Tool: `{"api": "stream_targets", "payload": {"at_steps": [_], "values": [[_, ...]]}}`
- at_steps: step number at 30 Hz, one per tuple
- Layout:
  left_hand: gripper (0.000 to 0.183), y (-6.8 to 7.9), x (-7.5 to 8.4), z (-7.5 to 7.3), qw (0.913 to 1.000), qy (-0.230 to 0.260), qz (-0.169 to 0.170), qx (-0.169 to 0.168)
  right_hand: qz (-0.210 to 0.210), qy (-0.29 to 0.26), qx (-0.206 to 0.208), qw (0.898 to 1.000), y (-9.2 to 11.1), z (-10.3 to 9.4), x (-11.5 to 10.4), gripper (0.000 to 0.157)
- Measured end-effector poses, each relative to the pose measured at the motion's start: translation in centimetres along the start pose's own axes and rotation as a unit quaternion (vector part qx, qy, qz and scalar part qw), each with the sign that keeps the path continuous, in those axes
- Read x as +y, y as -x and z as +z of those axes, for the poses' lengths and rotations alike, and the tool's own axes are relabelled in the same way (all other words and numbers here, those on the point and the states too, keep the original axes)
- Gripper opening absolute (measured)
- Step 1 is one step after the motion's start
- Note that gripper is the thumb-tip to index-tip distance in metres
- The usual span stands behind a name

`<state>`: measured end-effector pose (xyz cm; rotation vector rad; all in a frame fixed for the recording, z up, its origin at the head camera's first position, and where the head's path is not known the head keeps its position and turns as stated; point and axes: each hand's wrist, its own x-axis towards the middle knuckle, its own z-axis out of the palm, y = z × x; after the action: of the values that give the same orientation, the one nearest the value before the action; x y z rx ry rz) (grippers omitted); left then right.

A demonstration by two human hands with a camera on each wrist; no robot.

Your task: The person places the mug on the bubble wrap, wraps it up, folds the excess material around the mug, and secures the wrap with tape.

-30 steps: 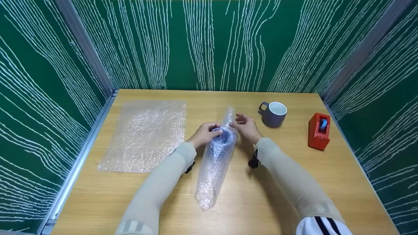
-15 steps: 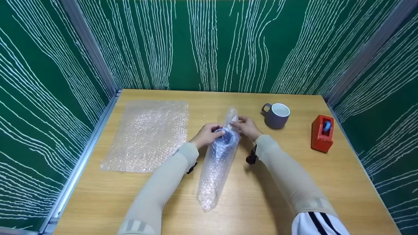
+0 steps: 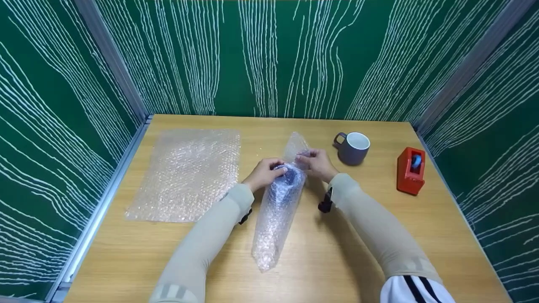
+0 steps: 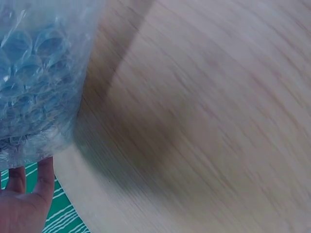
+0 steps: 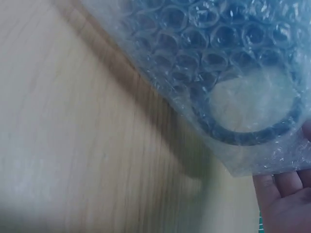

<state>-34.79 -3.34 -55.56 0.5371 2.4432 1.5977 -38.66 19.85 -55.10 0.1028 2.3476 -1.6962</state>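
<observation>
A long roll of bubble wrap [image 3: 276,227] lies in the middle of the table, pointing toward me, in the head view. Inside its far part sits a dark bluish object; the right wrist view shows a dark ring [image 5: 238,137] through the plastic. My left hand [image 3: 264,172] pinches the wrap on the left, by the object's far end. On the right, my right hand [image 3: 320,164] holds the wrap's narrow far flap [image 3: 296,145] between thumb and fingers. In the left wrist view, fingertips of the left hand [image 4: 26,204] touch the wrap's edge.
A flat sheet of bubble wrap [image 3: 189,176] lies to the left. A dark grey mug [image 3: 353,151] with a white inside stands at the back right. Farther right is a red tape dispenser [image 3: 409,174] with blue tape. Green walls stand around the wooden table [image 3: 349,261].
My right fingers have closed on the wrap's far flap, which now spreads wider and leans right. My left hand keeps its place on the wrap. The head view shifted slightly and came back.
</observation>
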Motion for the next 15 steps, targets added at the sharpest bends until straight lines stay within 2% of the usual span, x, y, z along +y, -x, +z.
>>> {"api": "stream_targets", "payload": {"at_steps": [6,11,15], "values": [[0.020,0.3,0.2,0.2,0.9998,-0.005,0.000,0.017,-0.080,0.002,0.003,0.997,1.0,0.4,-0.1,0.021],[0.016,0.5,0.7,0.5,0.9994,-0.007,-0.006,0.034,-0.116,0.003,0.001,0.993,1.9,0.8,-0.3,0.020],[0.018,0.6,0.9,0.8,0.9983,-0.007,-0.014,0.056,-0.145,0.027,0.011,0.989,2.5,1.0,-0.2,0.019]]}}
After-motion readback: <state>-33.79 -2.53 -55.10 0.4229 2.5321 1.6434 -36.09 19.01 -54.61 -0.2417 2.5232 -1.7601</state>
